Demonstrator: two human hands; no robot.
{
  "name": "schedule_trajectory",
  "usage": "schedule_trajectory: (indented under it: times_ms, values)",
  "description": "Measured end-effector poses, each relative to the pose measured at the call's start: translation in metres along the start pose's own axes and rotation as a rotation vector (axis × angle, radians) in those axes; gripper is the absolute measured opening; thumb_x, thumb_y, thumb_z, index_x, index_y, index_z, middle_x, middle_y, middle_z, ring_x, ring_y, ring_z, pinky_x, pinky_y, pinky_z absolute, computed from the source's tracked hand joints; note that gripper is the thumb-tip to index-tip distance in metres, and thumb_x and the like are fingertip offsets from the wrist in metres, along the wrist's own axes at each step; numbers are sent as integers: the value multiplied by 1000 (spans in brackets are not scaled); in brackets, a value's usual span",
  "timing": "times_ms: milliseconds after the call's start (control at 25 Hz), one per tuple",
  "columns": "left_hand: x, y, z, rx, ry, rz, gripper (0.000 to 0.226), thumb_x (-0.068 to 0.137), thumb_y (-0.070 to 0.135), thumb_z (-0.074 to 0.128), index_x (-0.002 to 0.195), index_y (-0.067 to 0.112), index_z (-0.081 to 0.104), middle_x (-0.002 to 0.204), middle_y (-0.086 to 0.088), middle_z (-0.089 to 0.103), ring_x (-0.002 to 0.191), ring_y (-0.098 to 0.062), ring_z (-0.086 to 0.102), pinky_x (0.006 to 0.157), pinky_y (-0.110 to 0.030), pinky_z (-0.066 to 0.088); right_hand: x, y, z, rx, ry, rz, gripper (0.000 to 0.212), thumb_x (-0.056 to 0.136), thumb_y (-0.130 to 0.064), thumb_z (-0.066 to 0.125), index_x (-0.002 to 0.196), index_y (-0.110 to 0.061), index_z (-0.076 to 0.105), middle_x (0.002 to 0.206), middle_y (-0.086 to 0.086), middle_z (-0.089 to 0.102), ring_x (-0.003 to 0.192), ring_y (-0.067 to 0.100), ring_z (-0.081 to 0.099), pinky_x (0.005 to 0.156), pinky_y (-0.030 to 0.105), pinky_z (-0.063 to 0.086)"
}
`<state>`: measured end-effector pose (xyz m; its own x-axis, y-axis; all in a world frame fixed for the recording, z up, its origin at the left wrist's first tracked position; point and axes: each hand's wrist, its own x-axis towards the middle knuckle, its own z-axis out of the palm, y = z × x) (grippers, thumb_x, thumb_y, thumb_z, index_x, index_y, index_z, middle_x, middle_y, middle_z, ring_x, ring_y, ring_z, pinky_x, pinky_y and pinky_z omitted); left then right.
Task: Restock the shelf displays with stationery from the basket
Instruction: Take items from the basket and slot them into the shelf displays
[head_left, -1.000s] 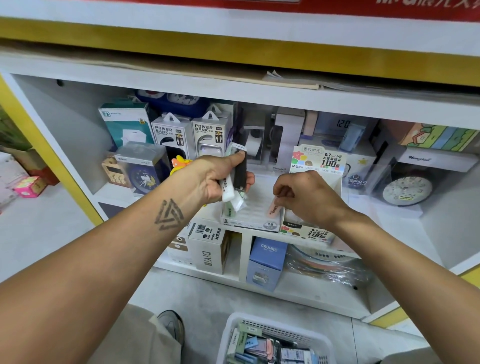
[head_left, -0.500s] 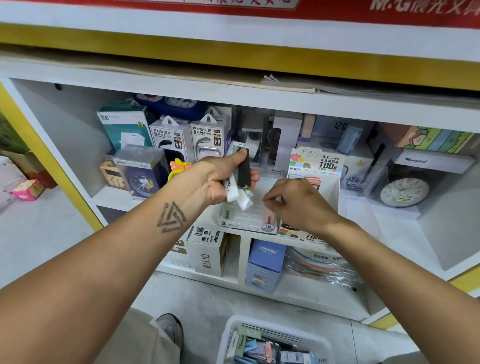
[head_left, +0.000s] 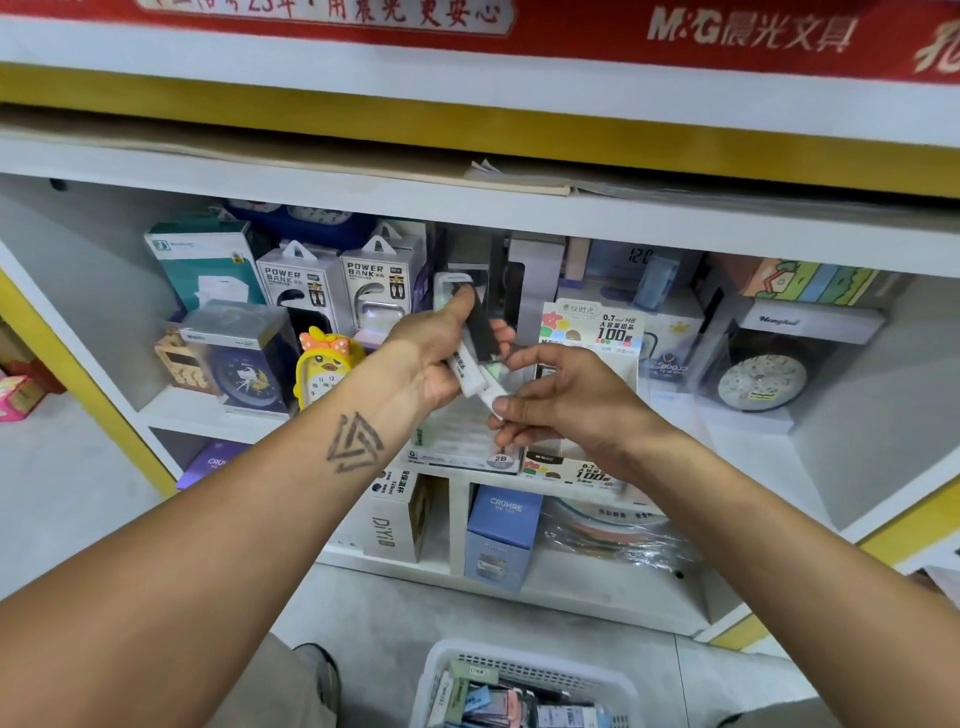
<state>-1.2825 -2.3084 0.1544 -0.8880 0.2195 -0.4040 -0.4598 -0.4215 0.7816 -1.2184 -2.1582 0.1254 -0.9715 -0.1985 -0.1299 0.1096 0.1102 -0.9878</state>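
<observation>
Gripping a fanned bunch of slim packs (head_left: 475, 347) before the shelf (head_left: 519, 218), the left hand (head_left: 434, 358) has its fingers curled around them. The right hand (head_left: 566, 402) pinches the lowest pack's end. The basket (head_left: 441, 670) sits on the floor below.

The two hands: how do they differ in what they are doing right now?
The left hand grips a whole bunch of small stationery packs, thumb pressed along the top one; the right hand only pinches the lower end of one white pack with its fingertips. The left forearm bears a triangle tattoo; the right forearm shows none. Both are bare and meet in front of the shelf's pencil-lead display boxes.
</observation>
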Motion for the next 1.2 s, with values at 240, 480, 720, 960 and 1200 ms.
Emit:
schedule_trajectory:
  times_ms: [240, 480, 720, 960, 1200]
  values:
    - [4, 10, -6, -141, 58, 35, 25, 100, 29, 51, 101, 5, 59, 57, -14, 68, 46, -19, 66, 48, -29, 57, -9, -1, -28, -57, 62, 20, 12, 85, 2, 74, 96, -2, 70, 84, 21, 75, 66, 26, 73, 60, 27, 59]
    - [5, 10, -8, -112, 75, 2, 27, 100, 29, 53, 93, 3, 59, 57, -14, 68, 46, -20, 67, 47, -30, 57, -10, 0, -39, -7, 119, 28, 15, 86, 2, 73, 100, -2, 73, 89, 23, 75, 76, 30, 75, 65, 28, 61]
    - [7, 15, -22, -90, 94, 2, 32, 100, 31, 53, 89, 1, 59, 58, -14, 69, 47, -20, 68, 45, -29, 56, -2, 0, -41, -169, 123, -103, 14, 84, -3, 76, 98, -7, 79, 95, 9, 77, 92, 14, 72, 84, 23, 54]
    - [1, 17, -36, -71, 121, 1, 31, 100, 29, 52, 84, 3, 57, 56, -15, 67, 43, -21, 65, 43, -30, 56, 12, -3, -32, -362, 190, -198, 27, 83, 9, 73, 103, -9, 74, 89, 7, 70, 83, 12, 67, 82, 25, 59]
    - [-5, 20, -49, -76, 132, -21, 32, 100, 31, 53, 85, 2, 57, 54, -13, 65, 41, -20, 63, 43, -28, 55, 26, 2, -15, -658, 233, -327, 21, 84, -5, 78, 98, -21, 77, 86, -4, 72, 77, 6, 65, 78, 15, 52]
